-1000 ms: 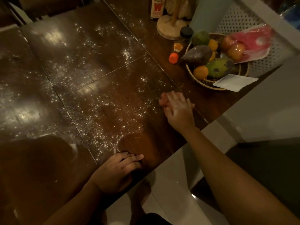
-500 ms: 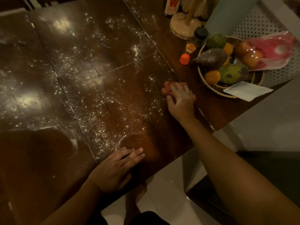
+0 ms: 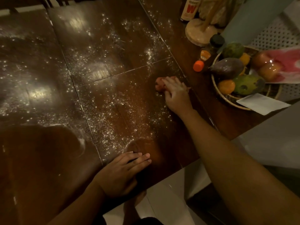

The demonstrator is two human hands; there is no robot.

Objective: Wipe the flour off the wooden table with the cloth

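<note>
The pinkish cloth (image 3: 159,84) sits bunched on the wooden table (image 3: 40,168) towards its far right side, at the edge of the scattered flour (image 3: 113,108). My right hand (image 3: 176,93) lies on top of it, fingers held together and laid over the wad, pressing it to the wood, with part of the cloth showing past my fingertips. My left hand (image 3: 123,172) rests flat near the table's near edge, fingers straight and close together, holding nothing. Off to the right stands a woven basket (image 3: 214,85) of fruit, a small orange-capped bottle (image 3: 198,66) just beside it, and a white paper (image 3: 261,103) against the basket's near rim
</note>
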